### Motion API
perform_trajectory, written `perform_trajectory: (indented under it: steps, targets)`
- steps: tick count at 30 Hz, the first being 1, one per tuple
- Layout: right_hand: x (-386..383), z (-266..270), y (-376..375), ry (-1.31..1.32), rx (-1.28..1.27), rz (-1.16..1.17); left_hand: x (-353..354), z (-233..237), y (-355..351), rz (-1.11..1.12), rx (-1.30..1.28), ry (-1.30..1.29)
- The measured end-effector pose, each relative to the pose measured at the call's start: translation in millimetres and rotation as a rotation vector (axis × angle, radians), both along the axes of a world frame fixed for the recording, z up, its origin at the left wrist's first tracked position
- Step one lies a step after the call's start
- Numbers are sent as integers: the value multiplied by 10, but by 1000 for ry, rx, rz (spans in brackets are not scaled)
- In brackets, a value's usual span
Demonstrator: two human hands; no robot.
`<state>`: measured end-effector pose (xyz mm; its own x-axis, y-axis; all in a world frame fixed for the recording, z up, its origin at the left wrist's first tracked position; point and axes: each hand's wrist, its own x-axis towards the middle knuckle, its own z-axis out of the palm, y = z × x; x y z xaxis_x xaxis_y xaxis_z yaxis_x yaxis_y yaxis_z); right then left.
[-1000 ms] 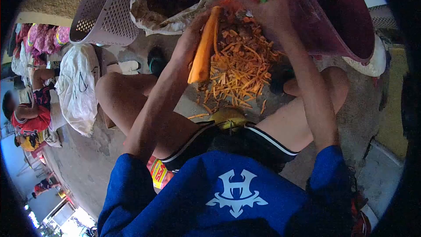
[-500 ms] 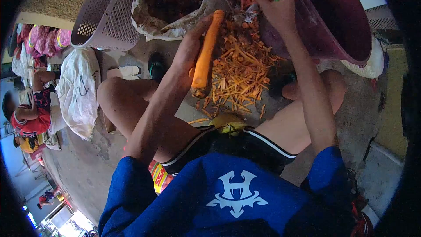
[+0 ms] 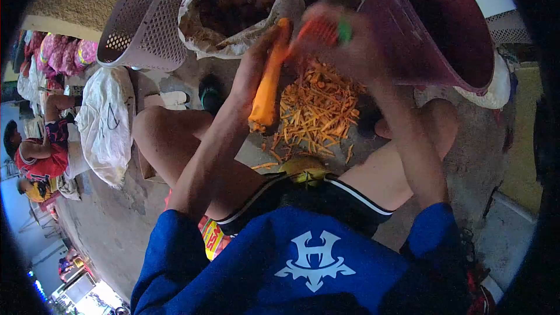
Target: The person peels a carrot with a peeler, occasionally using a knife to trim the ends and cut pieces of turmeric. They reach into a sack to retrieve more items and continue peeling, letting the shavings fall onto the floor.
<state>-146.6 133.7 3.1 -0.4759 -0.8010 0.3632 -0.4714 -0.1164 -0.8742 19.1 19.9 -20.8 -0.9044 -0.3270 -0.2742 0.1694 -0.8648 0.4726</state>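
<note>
My left hand is wrapped round a long orange carrot, its thick end pointing toward me and its tip angled away. Close to the carrot's far end, my right hand is smeared by motion. It grips a green-handled peeling tool; the blade cannot be made out. Red mesh-like material shows beside those fingers, also blurred. Below both hands, a heap of orange peelings lies on the floor between my feet.
An open woven sack of dark roots stands ahead, with a perforated plastic basket to its left. A large maroon tub tilts at right. A white sack lies left, near a seated person in red.
My right hand has swept down and left toward the carrot, bringing the green-handled tool and the red material with it. My left hand and the carrot have shifted only slightly.
</note>
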Motion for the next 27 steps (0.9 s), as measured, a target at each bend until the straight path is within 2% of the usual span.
perform_trajectory:
  steps: [2,3,5,6,8,9,11,12,14,15,17,18,20,24,26,27]
  targets:
    - [275,23,30,356,-109,326,30,37,-23,-44,-29,-44]
    - [220,6,2,352,-113,330,63,43,-24,-91,-51,-96]
    - [-75,-54,-20,208,15,111,54,57,69,-47,-82,-162]
    - [-323,-96,-54,214,15,104,1,79,118,-1,-119,-213]
    - [-671,-124,-107,338,200,-327,-16,62,146,43,-149,-260]
    - [-662,-146,-104,344,197,-328,4,10,92,-15,-203,-265]
    - [-505,-182,-98,246,-45,-217,-14,-79,10,-70,-260,-269]
    - [-289,-125,-43,247,-44,-215,-34,-123,-13,-34,-233,-199]
    - [129,21,61,305,-13,340,-45,-111,-32,10,-208,-127]
    - [118,-4,35,301,-15,345,-20,-84,-30,-4,-175,-136]
    - [45,-113,16,427,-2,175,37,-88,34,-30,-132,-162]
    - [-140,-159,-23,425,4,172,19,-95,70,-10,-163,-188]
    - [-507,-159,-98,363,125,-270,4,-117,71,-21,-325,-232]
    - [-412,-106,-67,320,-32,-298,15,-197,-34,-70,-368,-312]
    - [-38,-91,40,59,67,197,-32,-346,-95,-14,-235,-171]
    - [48,-70,33,60,64,207,-36,-240,-71,-3,-237,-171]
